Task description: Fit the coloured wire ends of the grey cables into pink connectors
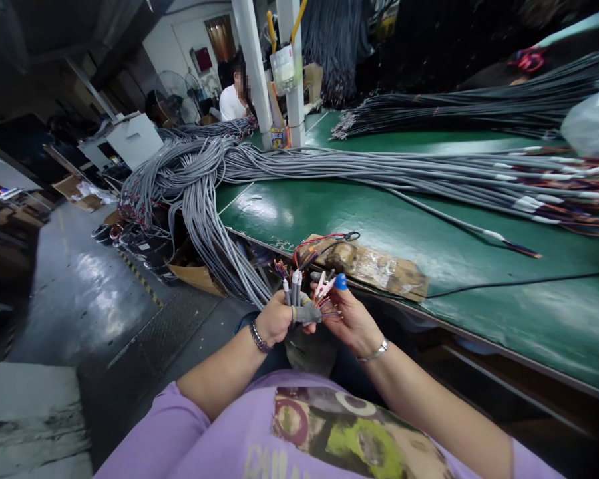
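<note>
My left hand (279,318) is closed around several grey cables (296,287) near their ends. Stripped, multicoloured wires (281,269) stick up from the cable ends, and a grey cover is on my left thumb. Close beside it, my right hand (355,322) has a blue cover (341,281) on one finger. A small pink-and-white clip (324,286) is pinched in that right hand, near loose orange and dark wires (331,311) that fan out between my hands. Some of my right fingers are hidden behind the clip and wires.
A worn wooden block (394,271) with a black cord (479,287) lies at the edge of the green table (329,206). Long grey cable bundles (299,163) cross the table and hang off its left side. Black cables (459,110) lie farther back. A person (231,103) sits behind the posts.
</note>
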`<state>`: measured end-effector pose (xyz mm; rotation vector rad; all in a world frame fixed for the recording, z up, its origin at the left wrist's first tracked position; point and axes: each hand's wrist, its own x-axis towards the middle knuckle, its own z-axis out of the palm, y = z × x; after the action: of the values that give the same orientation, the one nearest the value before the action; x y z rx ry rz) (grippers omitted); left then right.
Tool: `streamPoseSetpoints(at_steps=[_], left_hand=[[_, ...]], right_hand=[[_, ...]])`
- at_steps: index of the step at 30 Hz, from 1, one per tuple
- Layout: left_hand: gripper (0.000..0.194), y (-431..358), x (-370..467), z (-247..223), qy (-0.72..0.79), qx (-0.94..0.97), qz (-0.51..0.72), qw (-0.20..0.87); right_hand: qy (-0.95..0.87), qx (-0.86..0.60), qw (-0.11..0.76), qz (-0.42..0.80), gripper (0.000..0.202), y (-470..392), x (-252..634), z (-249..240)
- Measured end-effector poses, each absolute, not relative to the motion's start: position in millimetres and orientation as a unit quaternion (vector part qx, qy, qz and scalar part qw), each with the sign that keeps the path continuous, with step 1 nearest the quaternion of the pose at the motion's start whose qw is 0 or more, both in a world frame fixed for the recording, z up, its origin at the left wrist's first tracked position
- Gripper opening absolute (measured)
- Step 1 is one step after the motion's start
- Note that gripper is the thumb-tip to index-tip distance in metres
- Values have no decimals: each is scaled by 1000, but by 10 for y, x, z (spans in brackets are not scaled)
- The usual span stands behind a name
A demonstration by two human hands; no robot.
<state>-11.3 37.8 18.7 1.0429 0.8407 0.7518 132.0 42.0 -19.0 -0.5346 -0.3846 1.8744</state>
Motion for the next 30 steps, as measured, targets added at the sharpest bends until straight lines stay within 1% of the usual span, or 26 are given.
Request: streamPoseSetpoints(at_steps=[5, 11, 20, 23, 26, 28, 30], left_hand=[[39, 372, -120, 184, 399, 460, 352, 711], [38, 352, -105, 171, 415, 454, 340, 712], [38, 290, -116, 209, 414, 458, 350, 705], [38, 227, -123, 191, 419, 468, 362, 689], [37, 179, -116, 179, 426, 465, 383, 675], [37, 170, -100, 191, 422, 462, 401, 669], [36, 177, -78, 216, 420, 461, 414, 663]], right_hand=[[-159, -226, 560, 781, 32, 439, 1316, -180], [-164, -248, 548, 782, 39, 440, 1323, -184], [-167, -234, 543, 789, 44, 367, 1389, -134], [-174, -235, 537, 792, 36, 365, 1416, -116], [-178, -255, 561, 767, 23, 361, 1408, -87], [-183, -268, 583, 745, 21, 350, 1388, -73], [-206, -279, 600, 721, 24, 334, 1372, -73]])
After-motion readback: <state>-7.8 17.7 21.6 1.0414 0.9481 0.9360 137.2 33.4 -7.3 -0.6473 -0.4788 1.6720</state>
